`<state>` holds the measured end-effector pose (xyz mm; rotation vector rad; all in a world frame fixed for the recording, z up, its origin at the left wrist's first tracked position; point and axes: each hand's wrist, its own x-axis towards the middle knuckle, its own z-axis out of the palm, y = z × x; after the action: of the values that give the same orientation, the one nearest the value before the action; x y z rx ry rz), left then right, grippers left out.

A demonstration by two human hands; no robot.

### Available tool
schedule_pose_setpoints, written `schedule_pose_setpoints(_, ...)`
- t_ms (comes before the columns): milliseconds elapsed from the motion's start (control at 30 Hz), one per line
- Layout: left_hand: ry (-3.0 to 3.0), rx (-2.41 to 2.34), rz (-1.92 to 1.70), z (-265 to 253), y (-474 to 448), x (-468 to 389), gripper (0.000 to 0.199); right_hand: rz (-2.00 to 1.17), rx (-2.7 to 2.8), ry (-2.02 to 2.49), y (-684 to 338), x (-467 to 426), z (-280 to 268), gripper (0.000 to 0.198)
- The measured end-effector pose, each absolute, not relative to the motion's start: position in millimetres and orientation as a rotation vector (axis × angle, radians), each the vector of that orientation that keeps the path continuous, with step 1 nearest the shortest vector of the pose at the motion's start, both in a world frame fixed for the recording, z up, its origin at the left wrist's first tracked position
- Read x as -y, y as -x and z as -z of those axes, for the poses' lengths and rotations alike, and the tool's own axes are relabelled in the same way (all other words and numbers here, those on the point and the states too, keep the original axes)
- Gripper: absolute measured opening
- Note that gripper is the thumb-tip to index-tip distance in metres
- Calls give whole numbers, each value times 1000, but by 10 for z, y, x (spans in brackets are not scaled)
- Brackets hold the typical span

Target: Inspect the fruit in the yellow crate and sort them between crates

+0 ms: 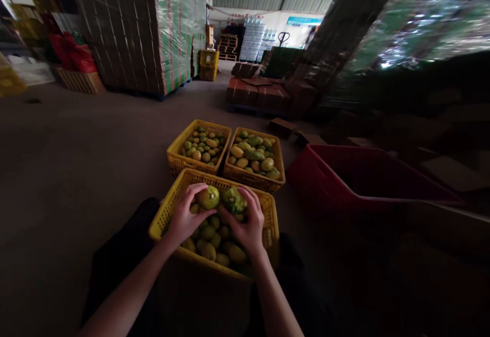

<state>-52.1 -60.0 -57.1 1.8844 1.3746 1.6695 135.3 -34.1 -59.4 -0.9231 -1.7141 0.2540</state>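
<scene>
My left hand (186, 217) curls its fingers and thumb around a smooth yellow-green papaya (209, 198), its pale stem end facing me. Beside it, a greener, lumpy papaya (234, 200) sits in the grip of my right hand (250, 223). Both fruits are held close together over a yellow plastic crate (164, 213) between my legs. Several green and yellow papayas (207, 250) lie in this crate, partly hidden by my hands and forearms.
Two more yellow crates stand just beyond, the left crate (175, 159) and the right crate (282, 166), both holding similar fruit. A large red bin (325, 173) is at the right. Wrapped carton stacks (179, 35) and flat cardboard (260, 94) stand farther back.
</scene>
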Motion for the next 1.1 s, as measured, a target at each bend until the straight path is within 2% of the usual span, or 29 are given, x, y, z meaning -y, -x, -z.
schedule_pose_setpoints(300,-2418,-1457,-1565,489,681,652,45,-57,1927,835,-1342,347,622,63)
schedule_pose_setpoints(533,-2368,-1509,-1500,520,649,678,43,-65,1970,868,-1426,379,633,66)
schedule_pose_setpoints(633,-2111,-1441,-1470,473,589,695,42,-243,1909,929,-1482,446,605,62)
schedule_pose_setpoints(833,-1362,-1287,-1531,282,417,706,51,-946,1453,1063,-1485,605,489,49)
schedule_pose_setpoints(1033,-471,-1050,-1353,410,313,461,24,-1358,982,1052,-1359,641,483,46)
schedule_pose_setpoints(1100,-159,-994,-1222,505,288,379,24,-1450,884,1057,-1307,621,512,43)
